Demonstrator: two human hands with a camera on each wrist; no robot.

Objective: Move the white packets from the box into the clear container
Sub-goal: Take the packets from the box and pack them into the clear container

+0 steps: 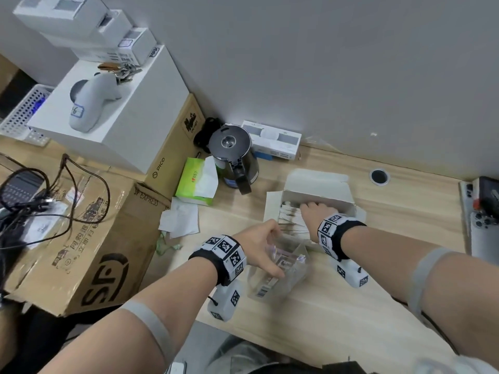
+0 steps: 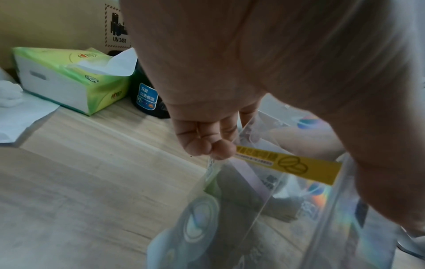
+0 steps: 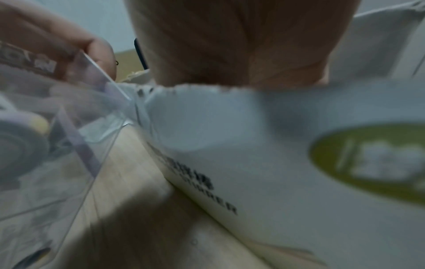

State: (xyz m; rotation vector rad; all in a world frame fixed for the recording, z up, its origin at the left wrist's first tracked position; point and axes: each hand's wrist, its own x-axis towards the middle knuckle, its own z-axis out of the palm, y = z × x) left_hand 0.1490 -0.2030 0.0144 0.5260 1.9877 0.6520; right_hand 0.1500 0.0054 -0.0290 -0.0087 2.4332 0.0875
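Observation:
An open white cardboard box [image 1: 318, 194] stands on the wooden desk, with a row of white packets [image 1: 290, 215] upright in its left part. My right hand [image 1: 316, 207] reaches down into the box over the packets; its fingertips are hidden inside, so a hold cannot be seen. The right wrist view shows only the back of the hand [image 3: 230, 45] behind the box wall [image 3: 253, 145]. Just in front of the box is the clear container [image 1: 282, 271]. My left hand [image 1: 266, 247] grips its rim, the fingers [image 2: 207, 143] curled over the edge beside a yellow label [image 2: 287, 167].
A dark kettle [image 1: 235, 157] and a green tissue pack [image 1: 198, 182] stand behind and left of the box. Loose tissue [image 1: 179, 220] lies beside them. Large cardboard cartons [image 1: 81, 238] fill the left. A phone [image 1: 483, 233] lies at the right edge; a cable hole [image 1: 379, 176] is behind.

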